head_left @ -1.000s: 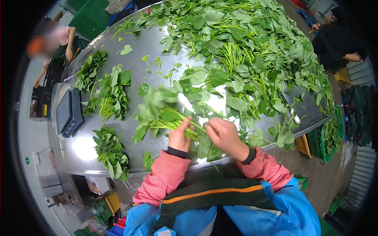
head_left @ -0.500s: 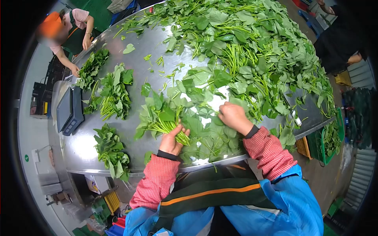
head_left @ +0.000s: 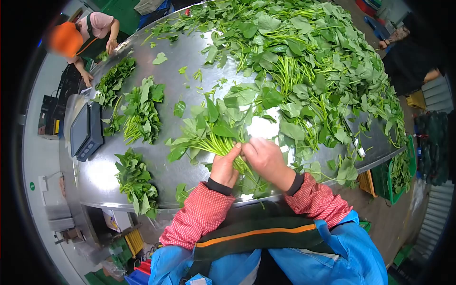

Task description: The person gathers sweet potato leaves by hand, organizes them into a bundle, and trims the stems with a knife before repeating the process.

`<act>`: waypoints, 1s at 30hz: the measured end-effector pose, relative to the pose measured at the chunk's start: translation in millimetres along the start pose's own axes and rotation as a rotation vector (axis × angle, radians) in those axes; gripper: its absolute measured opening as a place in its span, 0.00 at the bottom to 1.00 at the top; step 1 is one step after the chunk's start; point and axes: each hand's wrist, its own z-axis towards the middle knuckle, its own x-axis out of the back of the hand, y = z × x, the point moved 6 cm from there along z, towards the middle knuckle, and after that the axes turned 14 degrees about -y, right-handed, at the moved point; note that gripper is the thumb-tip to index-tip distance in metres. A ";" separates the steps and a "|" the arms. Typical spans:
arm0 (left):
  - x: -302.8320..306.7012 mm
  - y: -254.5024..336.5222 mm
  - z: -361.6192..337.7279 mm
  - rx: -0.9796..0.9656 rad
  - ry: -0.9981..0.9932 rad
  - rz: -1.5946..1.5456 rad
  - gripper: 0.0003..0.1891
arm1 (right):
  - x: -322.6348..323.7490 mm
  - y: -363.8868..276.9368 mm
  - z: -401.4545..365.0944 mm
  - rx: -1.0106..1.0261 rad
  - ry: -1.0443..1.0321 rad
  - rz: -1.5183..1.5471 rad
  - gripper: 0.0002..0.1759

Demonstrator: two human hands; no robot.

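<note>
Both hands grip one bunch of leafy greens (head_left: 209,133) over the steel table (head_left: 161,164).
The left hand (head_left: 225,167) and right hand (head_left: 266,159) clamp its stem ends near the table's front edge. Its long axis runs up-left and the leaves point away. Half a second ago the right hand was out in the loose pile (head_left: 308,61). Sorted bunches (head_left: 140,111) and a scale (head_left: 85,130) lie to the left.

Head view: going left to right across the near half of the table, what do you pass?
Scale, laid-out bundles of greens, held bunch of greens, left hand, right hand, green crate.
</note>
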 end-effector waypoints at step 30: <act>15.2 -4.0 -16.5 -0.014 0.057 -0.014 0.13 | -17.3 0.4 4.4 -0.134 -0.116 0.020 0.32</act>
